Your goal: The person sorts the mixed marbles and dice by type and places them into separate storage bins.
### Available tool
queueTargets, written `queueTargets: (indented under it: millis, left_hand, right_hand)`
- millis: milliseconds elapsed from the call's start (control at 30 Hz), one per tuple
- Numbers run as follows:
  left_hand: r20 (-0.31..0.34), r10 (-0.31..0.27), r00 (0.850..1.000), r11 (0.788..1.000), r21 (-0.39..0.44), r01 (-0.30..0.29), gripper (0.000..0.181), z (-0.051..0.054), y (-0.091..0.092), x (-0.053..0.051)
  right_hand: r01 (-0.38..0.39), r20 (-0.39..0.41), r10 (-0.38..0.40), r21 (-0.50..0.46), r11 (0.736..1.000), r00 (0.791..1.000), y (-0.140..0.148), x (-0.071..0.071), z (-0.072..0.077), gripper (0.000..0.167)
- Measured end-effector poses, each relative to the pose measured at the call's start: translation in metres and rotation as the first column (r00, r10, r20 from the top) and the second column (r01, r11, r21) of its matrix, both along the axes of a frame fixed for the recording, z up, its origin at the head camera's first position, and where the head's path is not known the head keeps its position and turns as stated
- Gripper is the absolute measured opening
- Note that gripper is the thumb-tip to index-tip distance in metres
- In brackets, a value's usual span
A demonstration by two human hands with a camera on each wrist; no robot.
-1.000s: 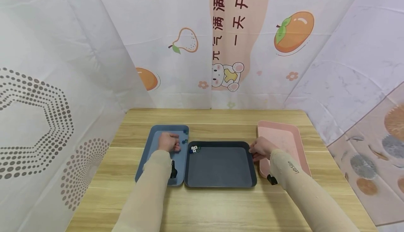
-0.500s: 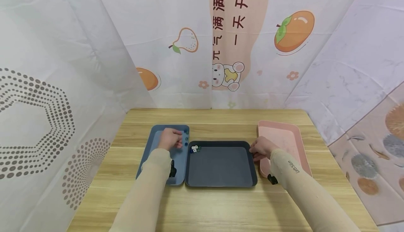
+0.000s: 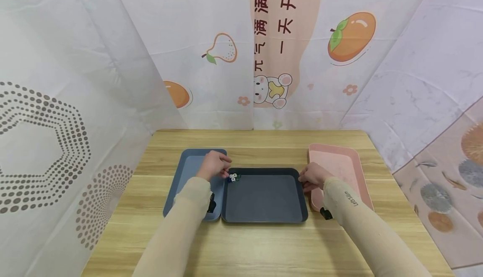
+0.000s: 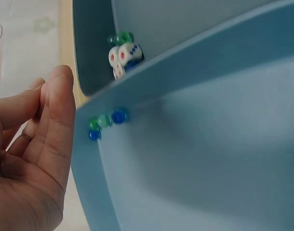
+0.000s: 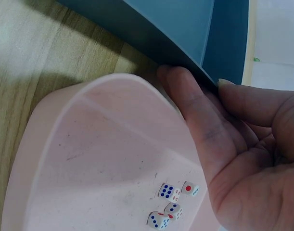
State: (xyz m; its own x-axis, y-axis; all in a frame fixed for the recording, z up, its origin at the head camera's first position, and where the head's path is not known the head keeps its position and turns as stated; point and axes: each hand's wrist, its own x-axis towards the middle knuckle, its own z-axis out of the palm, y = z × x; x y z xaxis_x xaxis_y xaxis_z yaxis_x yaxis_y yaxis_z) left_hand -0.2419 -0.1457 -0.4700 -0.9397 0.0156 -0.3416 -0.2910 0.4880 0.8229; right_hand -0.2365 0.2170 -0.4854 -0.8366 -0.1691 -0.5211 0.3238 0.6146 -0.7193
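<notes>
My left hand (image 3: 215, 163) hovers over the right rim of the blue tray (image 3: 177, 180), beside the dark tray's back left corner. Its fingers are loosely bent and no thing shows in them. Several small glassy blue and green balls (image 4: 119, 116) lie in the blue tray's corner in the left wrist view. Across the rim, white dice (image 4: 130, 51) sit in the corner of the dark tray (image 3: 264, 199) with a green ball (image 4: 123, 38) and something blue. My right hand (image 3: 314, 176) pinches the dark tray's right wall, thumb inside and fingers outside.
A pink tray (image 3: 336, 159) stands on the right under my right forearm. Several white dice (image 5: 169, 191) lie inside it in the right wrist view. All the trays stand on a wooden table (image 3: 260, 247), with a printed curtain (image 3: 188, 59) behind.
My left hand has moved rightward and back from inside the blue tray to its right rim. Balls along that tray's right side shifted slightly earlier. My right hand stays on the dark tray.
</notes>
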Motion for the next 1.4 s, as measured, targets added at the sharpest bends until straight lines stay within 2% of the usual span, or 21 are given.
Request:
queueTargets:
  millis: [200,533,700,833,1000,1167,1400]
  left_hand:
    - [-0.009,-0.085,0.996,0.996,-0.023,0.085,0.023,0.002,0.015,0.008]
    - [0.002,-0.135,0.991,0.986,-0.098,0.134,0.024,-0.004,0.028,0.017]
    - [0.014,-0.132,0.991,0.986,-0.101,0.132,0.022,-0.011,0.030,0.016]
    - [0.028,-0.143,0.989,0.980,-0.134,0.145,0.023,-0.017,0.032,0.016]
    - [0.038,-0.149,0.988,0.968,-0.196,0.154,0.023,-0.021,0.035,0.016]
    - [0.034,-0.137,0.990,0.956,-0.257,0.141,0.022,-0.020,0.040,0.016]
    - [0.014,-0.128,0.992,0.926,-0.357,0.124,0.021,-0.025,0.047,0.016]
  right_hand:
    - [-0.013,-0.003,0.013,-0.008,1.000,1.000,0.001,0.002,0.002,0.024]
    - [-0.012,-0.002,0.012,-0.006,1.000,1.000,-0.001,0.002,0.002,0.025]
    - [-0.008,-0.005,0.008,-0.003,1.000,1.000,0.000,0.001,0.001,0.026]
    - [0.002,0.000,-0.002,-0.006,1.000,1.000,0.000,0.001,0.000,0.025]
    - [0.007,0.001,-0.007,-0.004,1.000,1.000,0.001,0.000,-0.001,0.025]
    - [0.008,0.002,-0.008,-0.005,1.000,1.000,0.001,0.000,0.001,0.025]
    - [-0.012,-0.013,0.012,-0.007,1.000,1.000,0.000,0.002,0.002,0.025]
